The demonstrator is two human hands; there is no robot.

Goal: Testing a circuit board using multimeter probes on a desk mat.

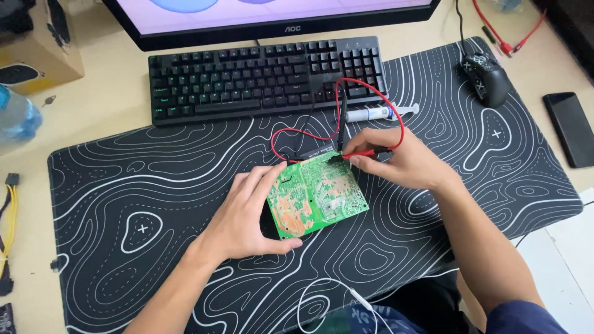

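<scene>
now two hands: left hand (244,216) steadies one circuit board (317,193), right hand (396,159) holds two probes (352,156).

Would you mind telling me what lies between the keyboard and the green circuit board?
In the head view, red and black probe leads cross the bare patterned desk mat.

Bright, even daylight across the whole desk; soft short shadows sit under the left hand (244,213) and beneath the green circuit board (317,193), so light looks diffuse, from above. The monitor (272,15) is blown out to a pale wash, and the phone (572,128) shows a faint sheen. Focus sharp at center, slight softness and mild wide-angle bending toward the edges.
</scene>
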